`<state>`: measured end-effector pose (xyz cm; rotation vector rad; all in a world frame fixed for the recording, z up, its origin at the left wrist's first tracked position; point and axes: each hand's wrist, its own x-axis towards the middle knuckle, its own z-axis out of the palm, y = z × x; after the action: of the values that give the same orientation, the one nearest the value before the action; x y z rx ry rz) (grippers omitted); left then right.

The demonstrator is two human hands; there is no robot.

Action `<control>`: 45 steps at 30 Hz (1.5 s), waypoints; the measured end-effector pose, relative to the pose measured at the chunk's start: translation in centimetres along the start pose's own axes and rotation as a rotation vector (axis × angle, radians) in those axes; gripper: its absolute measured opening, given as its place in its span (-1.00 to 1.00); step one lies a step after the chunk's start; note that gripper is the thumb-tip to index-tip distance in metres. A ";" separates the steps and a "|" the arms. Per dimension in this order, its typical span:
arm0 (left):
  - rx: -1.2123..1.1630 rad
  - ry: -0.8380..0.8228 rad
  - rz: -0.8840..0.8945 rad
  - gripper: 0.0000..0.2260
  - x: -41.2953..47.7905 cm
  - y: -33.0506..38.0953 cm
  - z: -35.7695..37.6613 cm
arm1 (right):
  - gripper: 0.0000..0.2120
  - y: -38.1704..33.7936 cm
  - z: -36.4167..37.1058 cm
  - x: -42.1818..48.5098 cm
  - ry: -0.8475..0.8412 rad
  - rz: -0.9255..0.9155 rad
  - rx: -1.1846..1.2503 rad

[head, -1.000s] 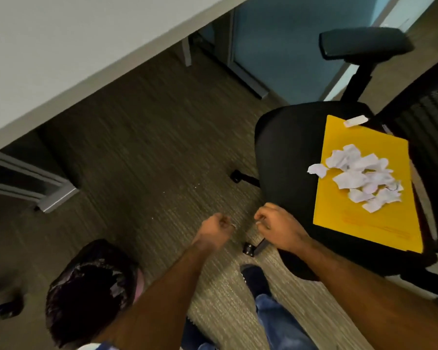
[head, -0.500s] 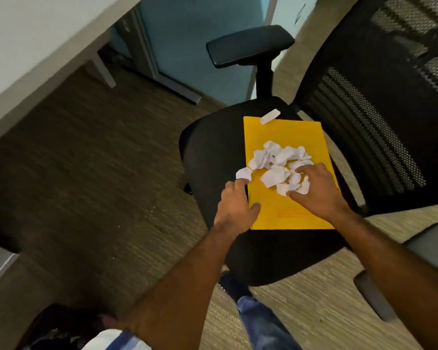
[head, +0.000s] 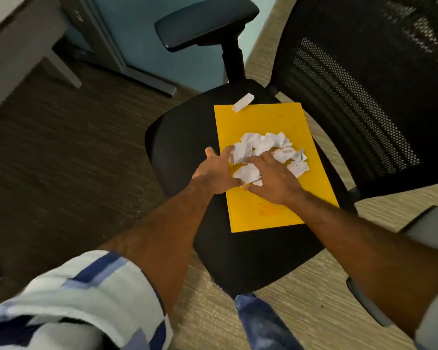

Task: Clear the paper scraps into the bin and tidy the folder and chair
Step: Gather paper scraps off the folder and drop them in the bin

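Scraps (head: 263, 147) lying heaped on the folder's (head: 268, 122) middle, white and crumpled. Lying flat on the chair (head: 177, 147) seat, folder, yellow, its long side running toward the mesh backrest (head: 364, 97). Resting across the folder's far edge, apart from the heap, one lone strip (head: 242, 102), half on the seat. Reaching in from the folder's left edge, left hand (head: 216, 174), fingers spread and cupped against the heap, thumb touching a scrap at the folder's middle. Pressing down on the heap's near side, right hand (head: 273, 180), fingers spread over the scraps, not yet closed around any. Meeting over one scrap between them, both hands, near the folder's centre. Standing beyond the folder's far edge, armrest (head: 205, 21). Showing nowhere around the folder, bin. Covering the left forearm near the folder-side elbow, checked sleeve (head: 86, 299).
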<state>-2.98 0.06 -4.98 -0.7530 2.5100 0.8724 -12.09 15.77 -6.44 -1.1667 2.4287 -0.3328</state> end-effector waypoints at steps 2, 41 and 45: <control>-0.010 0.009 0.023 -0.16 0.4 0.0 0.4 | -0.33 -0.1 0.2 0.4 -0.010 -0.010 -0.004; -0.322 0.410 -0.190 -0.65 -1.2 -5.1 -1.4 | -0.85 -6.1 2.2 -1.0 0.239 -0.072 0.429; -0.078 0.351 -0.203 -0.56 1.6 -5.8 -2.9 | -0.84 -6.0 1.8 -0.9 0.264 -0.056 0.436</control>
<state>-1.25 -6.30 -6.26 -1.2583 2.6418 0.8301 -6.63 12.66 -5.48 -1.0449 2.3647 -1.0336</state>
